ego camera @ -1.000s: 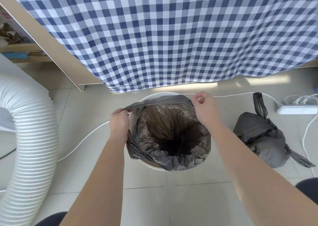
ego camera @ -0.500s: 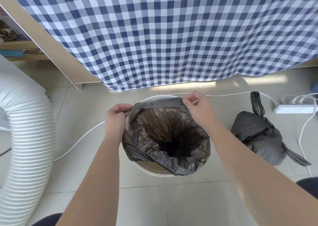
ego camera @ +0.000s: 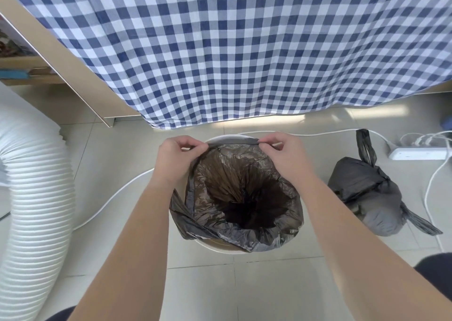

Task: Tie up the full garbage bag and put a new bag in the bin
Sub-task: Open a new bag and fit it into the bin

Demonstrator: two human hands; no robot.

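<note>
A round white bin [ego camera: 226, 249] stands on the tiled floor below me. A new dark grey bag [ego camera: 276, 232] lies open inside it, its near and side edges folded over the rim. My left hand [ego camera: 175, 160] and my right hand [ego camera: 285, 158] each pinch the bag's far edge and stretch it taut across the bin's far rim [ego camera: 226, 138]. The full garbage bag [ego camera: 371, 196], dark grey and knotted at its top, lies on the floor to the right of the bin.
A blue and white checked cloth [ego camera: 244, 52] hangs over a table just behind the bin. A white ribbed hose [ego camera: 34, 198] runs along the left. A white cable [ego camera: 117, 193] crosses the floor, and a white power strip [ego camera: 418, 153] lies at far right.
Both hands have drawn the bag's far edge back towards the bin's far rim. The left hand moved from the bin's left side up to the far rim.
</note>
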